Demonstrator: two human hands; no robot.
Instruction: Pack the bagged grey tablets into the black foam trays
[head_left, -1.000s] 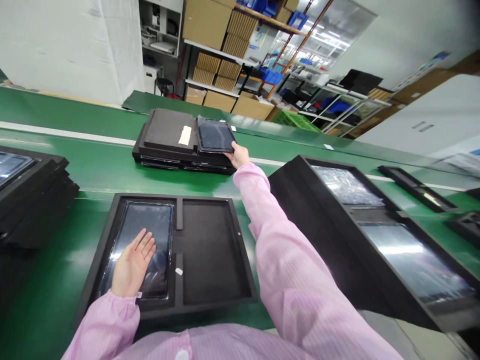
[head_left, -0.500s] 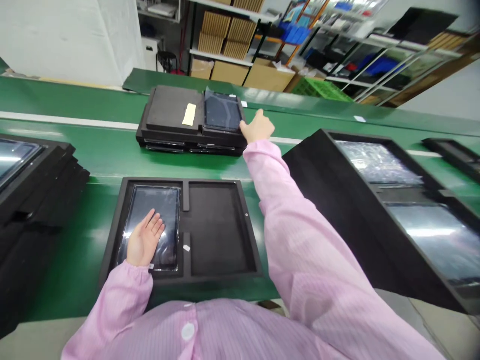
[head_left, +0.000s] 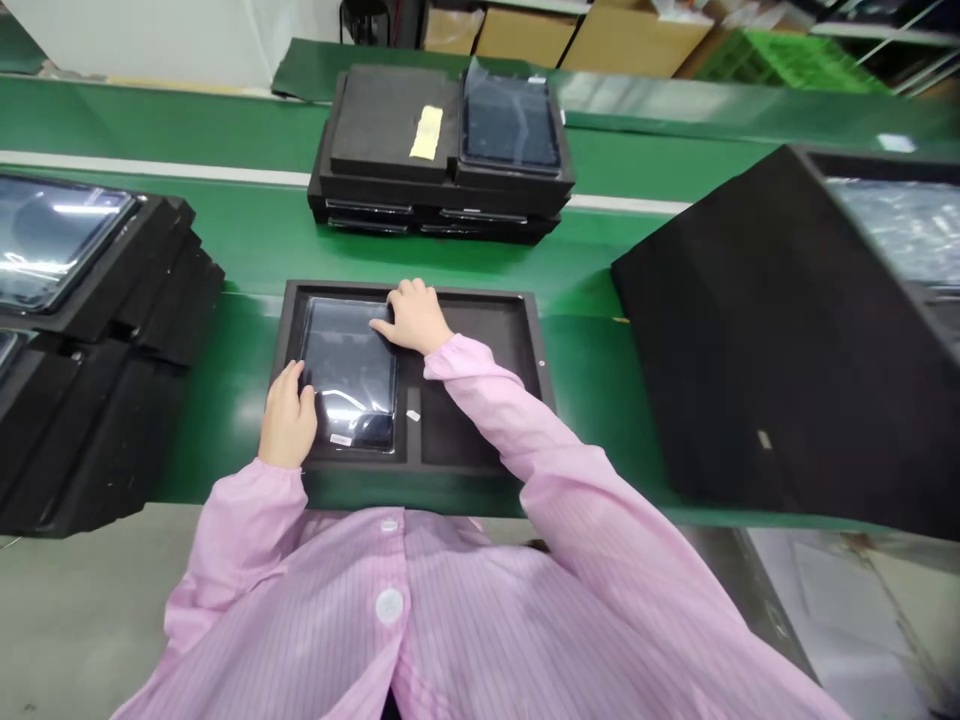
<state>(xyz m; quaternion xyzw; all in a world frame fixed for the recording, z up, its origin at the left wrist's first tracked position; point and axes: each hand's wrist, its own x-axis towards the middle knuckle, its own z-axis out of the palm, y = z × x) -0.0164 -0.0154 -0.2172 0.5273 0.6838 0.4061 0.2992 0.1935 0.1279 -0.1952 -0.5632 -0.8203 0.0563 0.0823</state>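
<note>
A dark, glossy tablet-like screen panel (head_left: 349, 365) in clear film lies flat in the left recess of a black foam tray (head_left: 414, 440) in front of me. A small white label shows at its lower edge. My left hand (head_left: 289, 415) rests at the panel's left edge, thumb apart from the fingers. At its upper right corner is my right hand (head_left: 416, 318), thumb stretched over the panel and fingers over the tray's divider. Both hands look open; whether the fingertips press the panel I cannot tell. The tray's right recess shows bare black foam.
Behind the tray stands a stack of black foam trays (head_left: 442, 190) with another panel (head_left: 510, 122) and a yellow paper (head_left: 427, 132) on top. More tray stacks rise at left (head_left: 150, 290) and right (head_left: 750, 340). The green work surface (head_left: 585, 390) runs beneath.
My right hand has come back from the rear stack to the panel's upper right corner. My left hand has moved from above the panel to its left edge. The view has tilted down.
</note>
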